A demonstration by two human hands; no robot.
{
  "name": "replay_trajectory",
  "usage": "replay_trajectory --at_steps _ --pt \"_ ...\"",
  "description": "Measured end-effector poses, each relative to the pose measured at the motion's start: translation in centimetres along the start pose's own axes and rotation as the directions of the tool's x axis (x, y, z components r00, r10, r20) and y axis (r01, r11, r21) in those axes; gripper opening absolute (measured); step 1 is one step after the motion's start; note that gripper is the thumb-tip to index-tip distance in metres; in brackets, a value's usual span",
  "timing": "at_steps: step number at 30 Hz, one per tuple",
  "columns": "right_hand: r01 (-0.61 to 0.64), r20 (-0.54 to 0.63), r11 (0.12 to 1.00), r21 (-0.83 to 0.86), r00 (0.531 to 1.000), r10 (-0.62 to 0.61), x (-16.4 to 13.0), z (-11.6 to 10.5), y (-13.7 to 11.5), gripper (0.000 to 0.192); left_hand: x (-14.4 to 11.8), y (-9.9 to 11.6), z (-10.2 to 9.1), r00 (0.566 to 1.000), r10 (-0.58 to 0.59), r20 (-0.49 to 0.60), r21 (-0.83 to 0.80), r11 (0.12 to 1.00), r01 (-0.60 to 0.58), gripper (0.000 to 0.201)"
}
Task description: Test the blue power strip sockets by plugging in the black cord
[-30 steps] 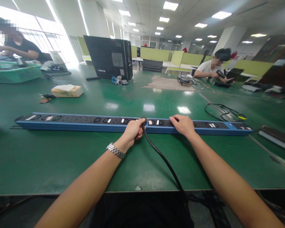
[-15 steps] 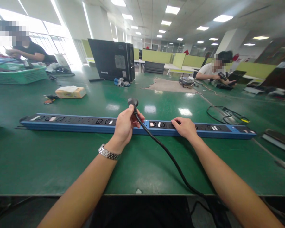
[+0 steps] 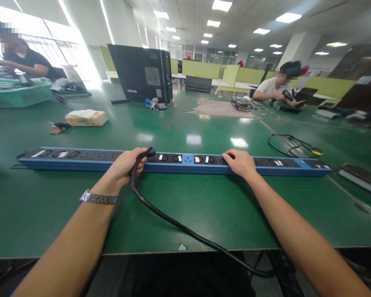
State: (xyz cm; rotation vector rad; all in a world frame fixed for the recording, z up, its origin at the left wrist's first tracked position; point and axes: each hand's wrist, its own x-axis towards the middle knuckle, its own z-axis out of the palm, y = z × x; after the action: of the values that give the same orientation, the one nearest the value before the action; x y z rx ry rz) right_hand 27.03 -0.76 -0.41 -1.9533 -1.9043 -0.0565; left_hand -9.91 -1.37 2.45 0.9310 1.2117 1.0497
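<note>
A long blue and black power strip (image 3: 185, 168) lies across the green table, its sockets facing up and small white labels on some of them. My left hand (image 3: 125, 167) is closed around a black power plug (image 3: 150, 152), holding it just over the sockets left of the strip's blue middle section. From this plug a thick black cord (image 3: 173, 225) loops down over the table's front edge. Right of the middle, my right hand (image 3: 241, 164) grips the strip with thumb and fingers bent over it. The fingertips there are partly hidden.
A coiled black cable (image 3: 292, 145) lies behind the strip's right end. Farther back are a tissue pack (image 3: 86, 118), gloves (image 3: 155, 104), a black computer case (image 3: 139, 72) and a green basket (image 3: 21, 97). Two people sit at the far left and far right.
My left hand has moved left and down with the plug, from near the strip's middle to sockets farther left. The plug has tipped sideways. My right hand has stayed in place.
</note>
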Motion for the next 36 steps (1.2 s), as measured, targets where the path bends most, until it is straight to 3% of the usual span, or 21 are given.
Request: replay_trajectory --at_steps 3,13,18,23,26,32,36 --pt "0.012 0.004 1.0 0.007 1.0 -0.012 0.0 0.0 0.0 0.037 0.0 -0.1 0.4 0.996 0.015 -0.091 0.128 0.992 -0.003 0.038" --pt "0.027 0.002 0.999 0.02 1.0 -0.027 0.0 0.1 0.1 0.036 -0.6 -1.3 1.0 0.964 0.15 -0.217 0.388 0.92 -0.056 0.035" --pt "0.023 0.012 1.0 0.009 1.0 -0.023 0.0 0.1 0.2 0.038 -0.3 -2.0 1.3 0.944 0.251 -0.213 0.332 0.927 -0.172 0.033" --pt "0.028 0.007 1.0 0.012 1.0 -0.028 0.0 0.2 0.2 0.037 -0.1 -2.3 1.3 0.937 0.244 -0.25 0.297 0.94 -0.166 0.034" --pt "0.036 0.004 0.999 0.016 0.999 -0.036 0.0 0.1 0.2 0.036 -0.1 -2.1 1.3 0.928 0.287 -0.238 0.254 0.94 -0.226 0.034" --pt "0.025 0.01 0.999 0.02 1.0 -0.026 0.0 -0.1 0.1 0.035 -0.6 -1.0 1.1 0.834 0.431 -0.346 0.072 0.898 -0.434 0.029" --pt "0.026 0.011 0.999 0.022 1.0 -0.027 -0.1 -0.1 0.1 0.036 -0.7 -1.1 1.2 0.872 0.368 -0.322 0.061 0.927 -0.369 0.029"
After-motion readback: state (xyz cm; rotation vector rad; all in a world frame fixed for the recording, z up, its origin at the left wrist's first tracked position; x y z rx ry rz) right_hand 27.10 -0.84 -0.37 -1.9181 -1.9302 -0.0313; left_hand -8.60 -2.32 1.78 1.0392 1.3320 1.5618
